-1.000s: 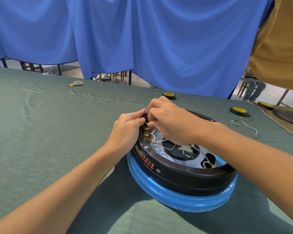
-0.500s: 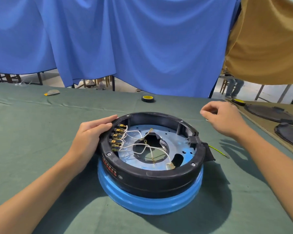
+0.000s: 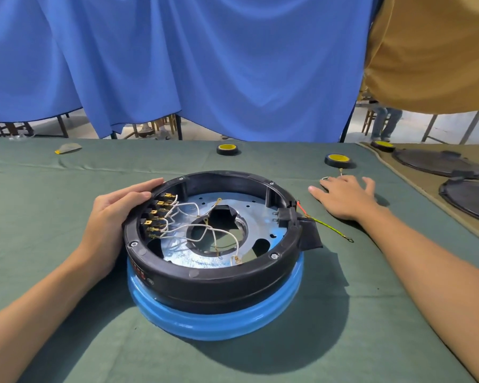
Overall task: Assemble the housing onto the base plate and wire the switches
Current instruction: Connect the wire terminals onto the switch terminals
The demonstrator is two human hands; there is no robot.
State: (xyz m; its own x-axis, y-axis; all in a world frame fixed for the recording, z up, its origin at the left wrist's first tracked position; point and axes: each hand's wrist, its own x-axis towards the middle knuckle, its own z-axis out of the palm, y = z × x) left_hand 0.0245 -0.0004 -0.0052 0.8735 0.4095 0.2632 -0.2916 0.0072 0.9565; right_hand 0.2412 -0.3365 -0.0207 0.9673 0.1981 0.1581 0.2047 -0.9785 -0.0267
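Black ring-shaped plastic housing [image 3: 213, 275] is sitting on a blue base [image 3: 216, 322] at the counter [image 3: 39, 217] centre. Left hand [image 3: 114, 214], fingers [image 3: 138, 193] together, is resting on its left rim; right hand [image 3: 346, 197] is lying spread flat nearer the right edge.

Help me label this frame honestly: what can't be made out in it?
Head view only:
- Loose wire: mostly under the right hand.
- Red print on the housing: too small, seen obliquely.
- Which white wires join which switches: tangled, tiny.
- Nearer black lid: cut off by the right edge.
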